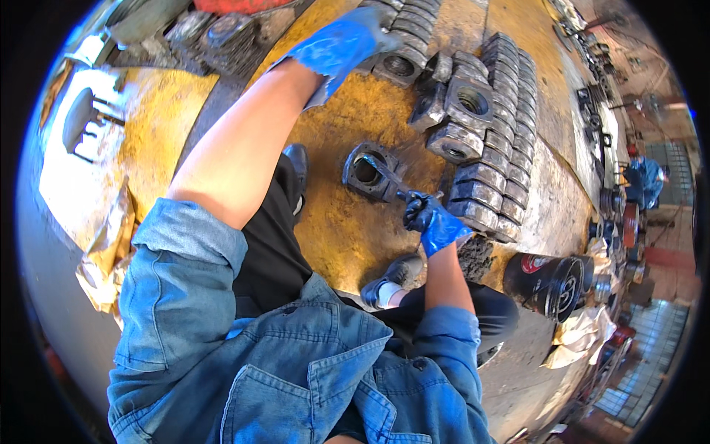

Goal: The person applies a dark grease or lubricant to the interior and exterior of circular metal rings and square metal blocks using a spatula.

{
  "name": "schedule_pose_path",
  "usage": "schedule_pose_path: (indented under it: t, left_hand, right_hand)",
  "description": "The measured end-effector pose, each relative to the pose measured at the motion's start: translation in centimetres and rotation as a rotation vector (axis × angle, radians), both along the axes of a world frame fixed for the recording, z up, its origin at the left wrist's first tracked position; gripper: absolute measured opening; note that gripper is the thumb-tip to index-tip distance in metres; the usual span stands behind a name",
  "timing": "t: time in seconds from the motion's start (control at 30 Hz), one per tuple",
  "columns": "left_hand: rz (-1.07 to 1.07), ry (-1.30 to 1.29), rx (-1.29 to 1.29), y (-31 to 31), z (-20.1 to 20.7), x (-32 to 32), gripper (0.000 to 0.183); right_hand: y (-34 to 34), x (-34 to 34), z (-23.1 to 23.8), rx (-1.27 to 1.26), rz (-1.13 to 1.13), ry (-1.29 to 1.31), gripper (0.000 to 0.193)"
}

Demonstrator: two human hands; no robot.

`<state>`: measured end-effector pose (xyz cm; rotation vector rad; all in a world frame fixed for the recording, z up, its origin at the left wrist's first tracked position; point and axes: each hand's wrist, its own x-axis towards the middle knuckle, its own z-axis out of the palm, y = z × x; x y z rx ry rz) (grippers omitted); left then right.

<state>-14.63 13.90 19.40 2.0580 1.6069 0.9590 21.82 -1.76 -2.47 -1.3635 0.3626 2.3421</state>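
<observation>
My right hand (433, 220), in a dirty blue glove, is closed round a thin dark hand tool (392, 177). Its far end lies over the round opening of a dark square metal casting (354, 164) on the yellow floor; the exact kind of tool is unclear. Stretched far forward, my left hand (342, 43) wears a blue glove too. It is at the near end of a row of castings (410, 48), and its fingers are smeared by motion, so any grip is hidden.
Long stacked rows of castings (510, 111) stand at the right, with loose square castings (471, 101) beside them. Dark scrap (475, 255) lies near my right wrist. A black bucket (543, 285) stands at right. Dirty metal parts (222, 37) sit far left. A person (642, 181) is at far right.
</observation>
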Motion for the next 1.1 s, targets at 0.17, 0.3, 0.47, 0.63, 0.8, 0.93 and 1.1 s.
schedule_pose_path:
  t: [0.17,0.3,0.47,0.63,0.8,0.93,1.1]
  left_hand:
    - [-0.039,-0.053,0.066,-0.1,0.1,0.5,0.059]
    - [-0.098,-0.035,-0.094,0.5,0.6,0.9,0.054]
    - [-0.130,-0.173,-0.215,4.6,-5.0,-1.5,0.054]
    - [0.067,-0.481,-0.456,5.8,-7.5,0.0,0.058]
    - [-0.082,0.177,-0.278,1.5,-3.4,-0.4,0.061]
    - [-0.148,0.094,-0.482,-5.1,1.6,0.0,0.052]
    - [-0.020,-0.146,-0.514,-2.5,-3.5,-3.9,0.049]
  right_hand:
    - [0.8,5.7,8.1,0.173,-0.131,0.068,0.011]
    - [-1.1,10.9,17.8,0.477,-0.239,-0.038,0.012]
    - [-6.2,14.8,27.1,0.795,-0.393,-0.334,0.014]
    - [-13.6,31.3,23.6,0.848,-0.340,-0.245,0.012]
    - [-28.6,35.2,18.6,0.612,-0.702,-0.423,0.018]
    - [-39.8,34.6,12.1,0.751,-0.772,-0.445,0.022]
    - [-49.9,33.6,5.9,0.493,-1.068,-0.514,0.015]
